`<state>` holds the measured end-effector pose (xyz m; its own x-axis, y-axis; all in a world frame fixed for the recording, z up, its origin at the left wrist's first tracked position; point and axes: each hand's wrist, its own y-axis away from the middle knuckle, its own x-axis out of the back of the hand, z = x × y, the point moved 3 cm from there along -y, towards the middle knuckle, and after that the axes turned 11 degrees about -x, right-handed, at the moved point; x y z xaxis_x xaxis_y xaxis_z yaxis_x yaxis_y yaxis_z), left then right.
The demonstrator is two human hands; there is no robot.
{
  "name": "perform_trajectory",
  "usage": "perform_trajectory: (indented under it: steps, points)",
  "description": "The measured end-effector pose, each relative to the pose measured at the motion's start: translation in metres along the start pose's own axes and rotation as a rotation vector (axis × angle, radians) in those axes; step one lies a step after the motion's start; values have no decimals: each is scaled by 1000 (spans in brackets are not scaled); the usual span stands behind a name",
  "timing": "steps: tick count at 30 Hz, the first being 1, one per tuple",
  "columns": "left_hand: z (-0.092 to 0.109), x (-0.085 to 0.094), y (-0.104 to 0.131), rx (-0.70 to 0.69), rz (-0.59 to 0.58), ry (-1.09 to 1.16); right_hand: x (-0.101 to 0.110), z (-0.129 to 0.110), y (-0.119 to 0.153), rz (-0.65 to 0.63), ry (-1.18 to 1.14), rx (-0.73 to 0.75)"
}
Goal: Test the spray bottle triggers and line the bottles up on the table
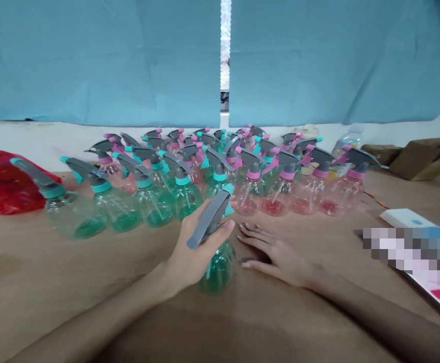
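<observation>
My left hand (200,242) is wrapped around the neck of a green spray bottle (216,269) with a grey and teal trigger head. This bottle stands near the middle of the table, in front of the others. My right hand (274,252) lies flat on the wood to the right of it, fingers spread and holding nothing. Just beyond both hands stand rows of spray bottles. Green ones with teal collars, such as this green bottle (159,206), are mostly on the left, and pink ones with pink collars, such as this pink bottle (276,196), mostly on the right.
A red plastic bag (15,186) lies at the far left. On the right are a brown cardboard box (424,156), a white box (406,218) and a partly blurred flat item (431,282). A clear plastic bottle (350,138) stands behind the pink ones. Blue curtains (99,60) hang behind the table.
</observation>
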<state>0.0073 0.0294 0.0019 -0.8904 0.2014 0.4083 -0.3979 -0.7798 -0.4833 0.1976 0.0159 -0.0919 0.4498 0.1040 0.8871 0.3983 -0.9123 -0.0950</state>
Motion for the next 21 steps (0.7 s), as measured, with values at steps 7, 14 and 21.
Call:
perform_trajectory:
  steps: [7, 14, 21]
  points:
    - [5, 4, -3, -37, -24, -74, -2, 2, 0, 17, -30, 11]
    - [3, 7, -2, -34, -40, -49, -2, 3, 1, 36, -58, 27]
    - [5, 7, -3, -18, -52, -93, -2, 3, 0, 14, -29, 21]
